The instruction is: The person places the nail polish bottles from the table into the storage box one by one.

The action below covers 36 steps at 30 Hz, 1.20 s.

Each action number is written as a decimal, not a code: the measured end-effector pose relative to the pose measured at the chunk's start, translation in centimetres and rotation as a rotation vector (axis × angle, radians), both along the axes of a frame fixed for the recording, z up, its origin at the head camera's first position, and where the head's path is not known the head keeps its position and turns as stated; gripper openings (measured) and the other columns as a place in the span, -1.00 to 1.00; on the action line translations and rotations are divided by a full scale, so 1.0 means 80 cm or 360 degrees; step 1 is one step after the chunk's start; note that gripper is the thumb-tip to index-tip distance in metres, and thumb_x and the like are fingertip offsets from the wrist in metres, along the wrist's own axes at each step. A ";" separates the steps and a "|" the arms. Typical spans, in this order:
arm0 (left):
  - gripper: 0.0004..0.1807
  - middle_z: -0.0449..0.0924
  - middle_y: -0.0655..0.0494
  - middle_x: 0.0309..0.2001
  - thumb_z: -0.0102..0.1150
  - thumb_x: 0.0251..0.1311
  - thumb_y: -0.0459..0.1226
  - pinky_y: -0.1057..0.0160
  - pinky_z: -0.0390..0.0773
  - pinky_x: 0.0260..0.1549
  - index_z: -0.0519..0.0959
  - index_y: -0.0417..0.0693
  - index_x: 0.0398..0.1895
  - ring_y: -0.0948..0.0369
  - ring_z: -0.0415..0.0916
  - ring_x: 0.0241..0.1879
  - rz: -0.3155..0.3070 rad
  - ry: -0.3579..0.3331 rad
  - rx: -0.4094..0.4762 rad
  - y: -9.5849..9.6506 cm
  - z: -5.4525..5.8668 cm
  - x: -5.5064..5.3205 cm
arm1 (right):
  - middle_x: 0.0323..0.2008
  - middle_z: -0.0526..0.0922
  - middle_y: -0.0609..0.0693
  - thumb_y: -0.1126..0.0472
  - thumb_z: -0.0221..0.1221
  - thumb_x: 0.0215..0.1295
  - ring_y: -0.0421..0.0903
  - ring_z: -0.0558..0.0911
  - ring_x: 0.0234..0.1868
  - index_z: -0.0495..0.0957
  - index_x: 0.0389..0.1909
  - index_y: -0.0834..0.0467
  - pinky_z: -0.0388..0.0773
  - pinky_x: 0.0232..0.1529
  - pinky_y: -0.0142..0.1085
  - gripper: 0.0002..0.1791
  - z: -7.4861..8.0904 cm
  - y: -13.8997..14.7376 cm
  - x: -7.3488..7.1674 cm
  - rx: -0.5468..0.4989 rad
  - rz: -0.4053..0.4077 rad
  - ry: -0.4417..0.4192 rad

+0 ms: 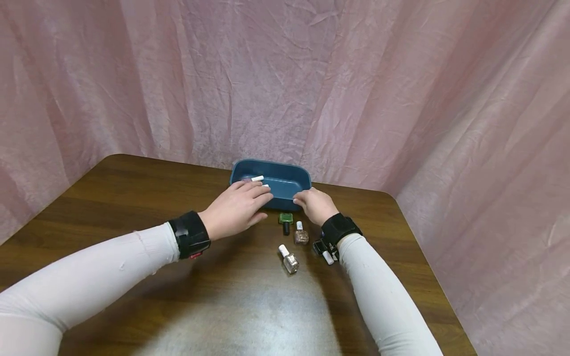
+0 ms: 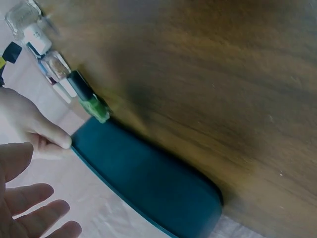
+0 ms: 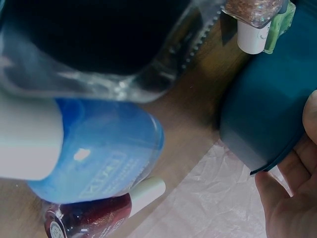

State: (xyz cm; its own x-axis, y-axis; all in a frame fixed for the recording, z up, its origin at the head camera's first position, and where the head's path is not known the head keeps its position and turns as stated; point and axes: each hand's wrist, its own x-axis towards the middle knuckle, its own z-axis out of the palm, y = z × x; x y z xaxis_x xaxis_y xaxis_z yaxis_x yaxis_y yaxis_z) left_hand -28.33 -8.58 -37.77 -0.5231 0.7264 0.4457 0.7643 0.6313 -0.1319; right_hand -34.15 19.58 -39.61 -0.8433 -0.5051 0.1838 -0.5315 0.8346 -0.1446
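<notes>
A teal plastic bin [image 1: 285, 188] stands at the back of the table. My right hand [image 1: 317, 205] grips its right end, thumb at the rim and fingers round the outer side. My left hand [image 1: 237, 207] hangs over the bin's front left part, fingers spread and holding nothing. Inside the bin, partly hidden by that hand, is a nail polish bottle with a white cap [image 1: 257, 178]. In front of the bin lie a green nail polish bottle [image 2: 95, 107] with a black cap, a brown glitter one [image 1: 301, 237] and a silver glitter one [image 1: 291, 263].
Close to the right wrist lie a blue nail polish bottle [image 3: 106, 148] and a dark red one [image 3: 91, 215], both white-capped; the forearm partly hides this spot in the head view. A pink curtain [image 1: 267, 84] hangs right behind the wooden table [image 1: 147, 198].
</notes>
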 end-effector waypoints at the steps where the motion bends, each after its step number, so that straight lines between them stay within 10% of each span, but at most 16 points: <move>1: -0.43 0.64 -0.15 0.39 0.47 0.46 -0.06 -0.22 0.45 0.44 0.66 -0.17 0.39 -0.12 0.53 0.44 -0.0005 0.0007 -0.0003 0.001 0.000 0.002 | -0.01 0.85 0.10 0.17 0.23 0.67 0.11 0.77 0.07 0.81 0.11 0.19 0.65 0.16 0.03 -0.74 0.000 0.000 0.000 -0.0002 -0.0001 -0.0002; 36: -0.36 0.64 0.02 0.42 0.50 0.42 0.00 -0.13 0.47 0.39 0.62 -0.06 0.46 0.02 0.53 0.45 -0.0329 -0.0056 -0.0074 0.047 -0.023 0.065 | 0.00 0.84 0.11 0.18 0.21 0.67 0.10 0.78 0.14 0.79 0.12 0.18 0.45 0.49 0.04 -0.75 -0.003 0.001 0.001 -0.0016 0.0011 -0.0001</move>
